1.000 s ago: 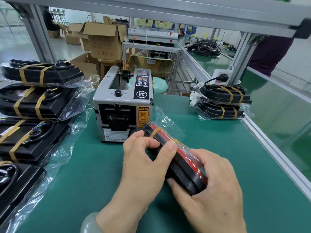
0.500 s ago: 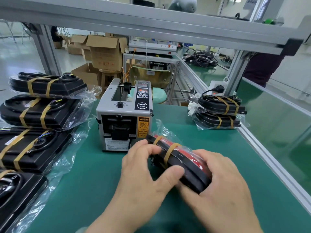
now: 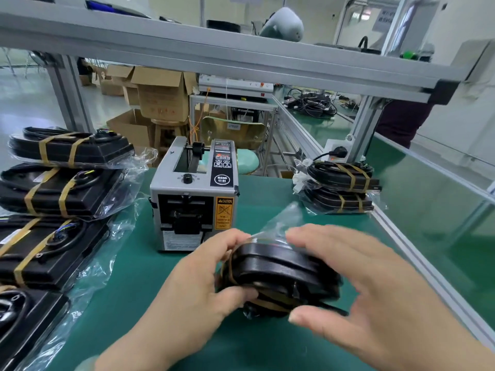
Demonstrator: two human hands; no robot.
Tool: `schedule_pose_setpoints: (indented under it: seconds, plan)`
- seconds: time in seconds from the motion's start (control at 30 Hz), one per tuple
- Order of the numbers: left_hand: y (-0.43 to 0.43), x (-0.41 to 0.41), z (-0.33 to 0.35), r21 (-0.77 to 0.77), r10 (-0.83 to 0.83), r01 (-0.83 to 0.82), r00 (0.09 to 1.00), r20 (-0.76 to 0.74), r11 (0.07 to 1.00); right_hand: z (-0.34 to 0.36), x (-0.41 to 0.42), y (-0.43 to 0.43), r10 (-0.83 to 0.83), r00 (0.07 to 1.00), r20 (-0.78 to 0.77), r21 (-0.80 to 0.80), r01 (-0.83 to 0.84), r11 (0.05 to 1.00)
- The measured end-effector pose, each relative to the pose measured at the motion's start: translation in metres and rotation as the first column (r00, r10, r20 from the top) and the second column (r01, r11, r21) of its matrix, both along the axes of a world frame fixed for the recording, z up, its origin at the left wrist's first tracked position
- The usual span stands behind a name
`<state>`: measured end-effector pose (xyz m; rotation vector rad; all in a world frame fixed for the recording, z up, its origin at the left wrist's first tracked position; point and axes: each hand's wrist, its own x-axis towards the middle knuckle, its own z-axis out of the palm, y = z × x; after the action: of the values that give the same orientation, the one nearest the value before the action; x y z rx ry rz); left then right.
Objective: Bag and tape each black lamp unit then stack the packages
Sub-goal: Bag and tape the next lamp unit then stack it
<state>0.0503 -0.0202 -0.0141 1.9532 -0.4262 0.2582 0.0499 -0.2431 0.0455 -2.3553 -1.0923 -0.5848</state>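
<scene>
A bagged black lamp unit (image 3: 278,271) with brown tape bands is held above the green table (image 3: 134,303) in front of me. My left hand (image 3: 203,285) grips its left end, thumb underneath and fingers over the top. My right hand (image 3: 375,298) is on its right side, blurred, with fingers spread over the top and thumb below; it looks loose around the unit. The bag's clear open end (image 3: 284,218) sticks up behind the unit. A stack of two taped packages (image 3: 340,188) lies at the table's far right.
A grey tape dispenser (image 3: 192,199) stands just behind the held unit. Several bagged lamp units (image 3: 61,188) lie in a row along the left. An aluminium frame rail (image 3: 401,236) runs along the table's right edge. Cardboard boxes (image 3: 160,95) sit beyond the table.
The unit has been turned from tilted with its red face up to lying flat with its black edge toward me. My right hand has loosened and spread. My view has lifted.
</scene>
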Motion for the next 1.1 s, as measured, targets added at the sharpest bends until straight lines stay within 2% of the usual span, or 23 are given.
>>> schedule_pose_setpoints:
  seconds: [0.07, 0.23, 0.33, 0.43, 0.5, 0.53, 0.6, 0.67, 0.73, 0.8, 0.87, 1.1]
  plan:
    - [0.001, -0.001, -0.001, -0.036, -0.024, 0.022, 0.999, -0.040, 0.999, -0.012, -0.001, -0.007, 0.044, 0.988, -0.150, 0.053, -0.036, 0.998]
    - [0.006, 0.004, -0.007, -0.079, -0.025, 0.022, 0.999, -0.046, 0.997, -0.028, 0.004, 0.006, 0.059, 0.963, -0.262, 0.253, 0.009, 0.967]
    - [0.009, 0.003, -0.010, -0.137, -0.028, 0.017, 0.997, -0.074, 0.990, -0.031, 0.003, 0.016, 0.066, 0.973, -0.222, 0.281, -0.001, 0.960]
    - [0.017, 0.000, -0.005, -0.138, -0.103, 0.082, 0.983, -0.150, 0.987, -0.034, 0.002, 0.024, 0.088, 0.959, -0.268, 0.367, 0.017, 0.930]
    - [0.027, -0.001, 0.001, -0.180, -0.164, 0.125, 0.961, -0.223, 0.976, -0.041, 0.001, 0.030, 0.005, 0.979, -0.205, 0.359, 0.071, 0.931]
    - [0.033, 0.000, 0.004, -0.228, -0.125, 0.066, 0.959, -0.254, 0.972, -0.043, 0.000, 0.033, -0.034, 0.986, -0.166, 0.345, 0.090, 0.934]
    - [0.040, 0.007, 0.010, -0.373, 0.070, -0.203, 0.937, -0.341, 0.905, -0.047, -0.001, 0.037, -0.058, 0.989, -0.135, 0.348, 0.102, 0.932]
    - [0.043, 0.020, 0.016, -0.459, 0.211, -0.471, 0.834, -0.509, 0.753, -0.048, -0.002, 0.041, -0.048, 0.989, -0.138, 0.359, 0.095, 0.928]
    - [0.043, 0.033, 0.021, -0.496, 0.202, -0.595, 0.745, -0.636, 0.633, -0.050, -0.002, 0.044, -0.051, 0.991, -0.122, 0.348, 0.091, 0.933]
    - [0.044, 0.042, 0.023, -0.512, 0.150, -0.640, 0.696, -0.702, 0.572, -0.050, -0.002, 0.046, -0.063, 0.993, -0.101, 0.334, 0.094, 0.938]
    - [0.043, 0.049, 0.025, -0.502, 0.139, -0.666, 0.667, -0.732, 0.552, -0.049, -0.002, 0.047, -0.071, 0.991, -0.111, 0.337, 0.105, 0.935]
    - [0.039, 0.065, 0.024, -0.479, 0.205, -0.699, 0.655, -0.728, 0.531, -0.044, 0.004, 0.046, -0.104, 0.973, -0.205, 0.331, 0.169, 0.928]
